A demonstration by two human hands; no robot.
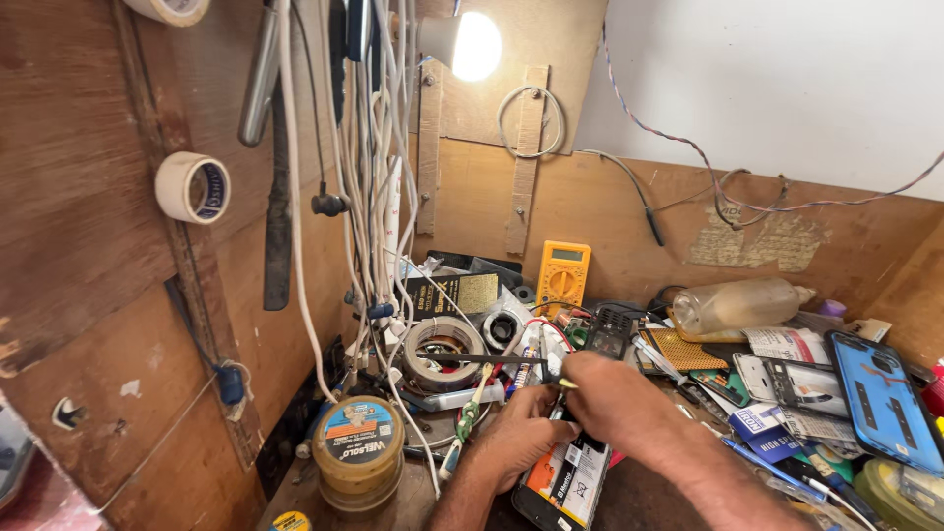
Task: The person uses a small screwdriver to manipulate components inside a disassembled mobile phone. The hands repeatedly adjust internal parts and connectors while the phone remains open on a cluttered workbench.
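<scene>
My left hand (518, 438) rests on a black phone (562, 484) that lies on the cluttered bench, its fingers curled over the phone's upper edge. My right hand (612, 398) crosses above it, fingers pinched on a thin tool with a yellow-green handle (567, 383) pointing at the phone's top end. A long dark rod (492, 359) lies just beyond the hands. The phone's top is hidden by both hands.
A yellow multimeter (562, 274) leans at the back. A tape roll (440, 351), a round tin (358, 452), a plastic bottle (739, 306) and a blue phone case (882, 399) crowd the bench. White cables (369, 177) hang on the left wall below a lit bulb (474, 44).
</scene>
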